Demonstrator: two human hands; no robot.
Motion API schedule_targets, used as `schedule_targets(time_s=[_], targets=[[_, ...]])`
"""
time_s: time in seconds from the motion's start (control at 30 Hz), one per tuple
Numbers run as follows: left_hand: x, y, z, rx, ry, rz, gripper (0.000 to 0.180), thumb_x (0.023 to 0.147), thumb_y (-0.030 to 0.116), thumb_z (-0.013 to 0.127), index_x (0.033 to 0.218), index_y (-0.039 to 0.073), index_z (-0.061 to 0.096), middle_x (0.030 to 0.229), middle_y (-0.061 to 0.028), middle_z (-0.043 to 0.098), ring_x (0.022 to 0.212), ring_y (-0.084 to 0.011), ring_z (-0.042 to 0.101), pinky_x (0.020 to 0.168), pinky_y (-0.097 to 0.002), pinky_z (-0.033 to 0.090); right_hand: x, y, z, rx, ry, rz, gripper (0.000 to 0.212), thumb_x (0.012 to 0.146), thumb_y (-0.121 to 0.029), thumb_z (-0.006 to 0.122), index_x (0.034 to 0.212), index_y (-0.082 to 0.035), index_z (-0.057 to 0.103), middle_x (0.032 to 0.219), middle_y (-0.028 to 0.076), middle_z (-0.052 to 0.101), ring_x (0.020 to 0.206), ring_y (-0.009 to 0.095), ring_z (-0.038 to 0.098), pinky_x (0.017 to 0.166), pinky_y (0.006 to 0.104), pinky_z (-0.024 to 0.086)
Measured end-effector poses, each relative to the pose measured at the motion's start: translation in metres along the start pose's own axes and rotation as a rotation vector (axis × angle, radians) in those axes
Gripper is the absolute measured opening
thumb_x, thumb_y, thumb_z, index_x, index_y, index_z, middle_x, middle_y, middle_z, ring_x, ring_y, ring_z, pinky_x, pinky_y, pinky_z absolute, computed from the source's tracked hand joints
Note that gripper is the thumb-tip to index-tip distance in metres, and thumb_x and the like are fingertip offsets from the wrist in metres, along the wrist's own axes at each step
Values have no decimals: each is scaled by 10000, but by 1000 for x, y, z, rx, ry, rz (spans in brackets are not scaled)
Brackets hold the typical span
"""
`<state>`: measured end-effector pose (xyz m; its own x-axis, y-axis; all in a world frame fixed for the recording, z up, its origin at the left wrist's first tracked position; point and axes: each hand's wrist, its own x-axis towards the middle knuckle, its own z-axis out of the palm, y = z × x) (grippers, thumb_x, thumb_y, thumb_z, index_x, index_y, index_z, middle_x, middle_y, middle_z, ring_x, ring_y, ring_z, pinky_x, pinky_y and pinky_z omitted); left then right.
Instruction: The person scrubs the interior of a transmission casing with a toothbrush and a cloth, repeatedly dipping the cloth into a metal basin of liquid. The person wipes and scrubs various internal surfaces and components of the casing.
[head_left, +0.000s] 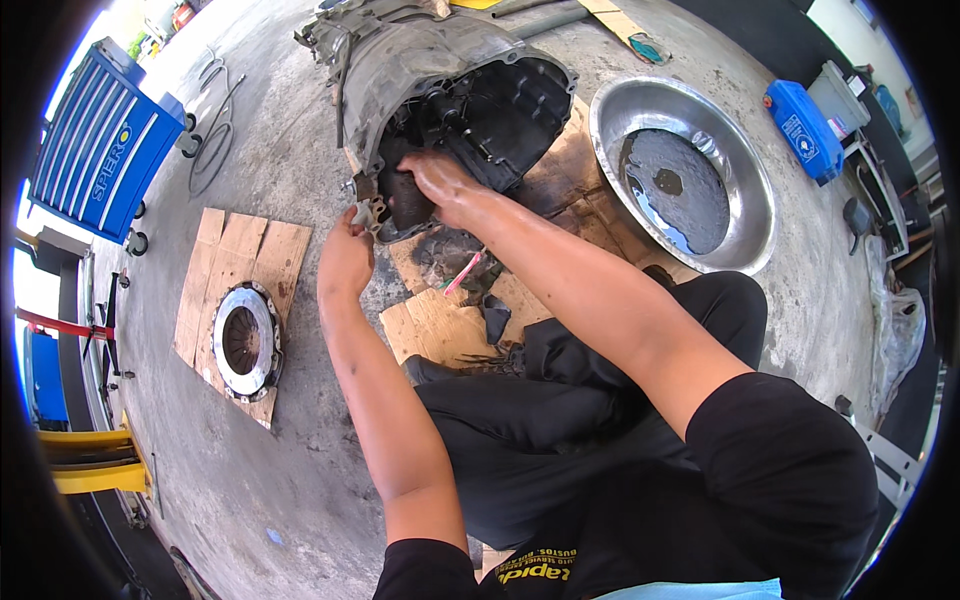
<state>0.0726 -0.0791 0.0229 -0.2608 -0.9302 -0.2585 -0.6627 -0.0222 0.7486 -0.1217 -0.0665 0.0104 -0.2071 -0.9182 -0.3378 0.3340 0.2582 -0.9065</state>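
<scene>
A large grey gearbox bell housing [400, 58] lies in front of me, its dark open mouth turned my way. My right hand [440, 185] reaches into the lower left of that mouth, its fingers closed over a dark, dirty cylindrical part [410, 208]. Low on the housing's left rim, my left hand [346, 255] has its fingers curled, with thumb and index finger at a small metal flange [370, 208]. Whether it pinches a small piece there is hidden. Below the housing, a pink-and-white brush-like stick [463, 272] rests near a dirty rag [440, 255].
At right stands a wide metal basin [612, 175] holding dark liquid. A clutch pressure plate [268, 340] lies on cardboard [205, 265] at left. Beyond are a blue wheeled tool cabinet [105, 150], a blue jug [803, 130] and a yellow metal arm [95, 475]. My crossed legs [520, 415] are close below.
</scene>
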Motion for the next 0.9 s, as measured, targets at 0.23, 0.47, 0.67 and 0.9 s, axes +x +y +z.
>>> schedule_targets(time_s=[0.23,0.47,0.67,0.9], targets=[[12,-6,12,111,30,115,537,917,104,558,1446,45,487,1291,-205,637,1180,-343,626,1008,-402,466,25,-41,1,550,-124,79,204,938,-125,524,1034,15,637,1034,157,661,885,286,649,777,478,548],[-7,8,9,71,33,99,521,911,99,553,1420,5,499,1261,-200,652,1148,-346,638,993,-408,475,3,-76,-76,958,-181,-298,175,990,-58,413,1074,-11,559,968,155,606,807,265,628,744,420,579],[-7,11,11,176,56,119,486,913,143,515,1370,-22,539,1260,-241,641,1166,-381,620,1005,-414,470,-35,-59,-125,888,233,-515,306,970,-26,474,1253,-142,472,1086,132,623,936,290,658,839,464,598],[-12,14,10,244,97,178,482,910,170,519,1351,-18,560,1238,-240,651,1173,-390,611,1015,-425,468,-19,-53,-126,-1332,347,-1143,379,917,-63,549,1273,-159,636,1201,105,594,1138,317,562,954,463,476]])
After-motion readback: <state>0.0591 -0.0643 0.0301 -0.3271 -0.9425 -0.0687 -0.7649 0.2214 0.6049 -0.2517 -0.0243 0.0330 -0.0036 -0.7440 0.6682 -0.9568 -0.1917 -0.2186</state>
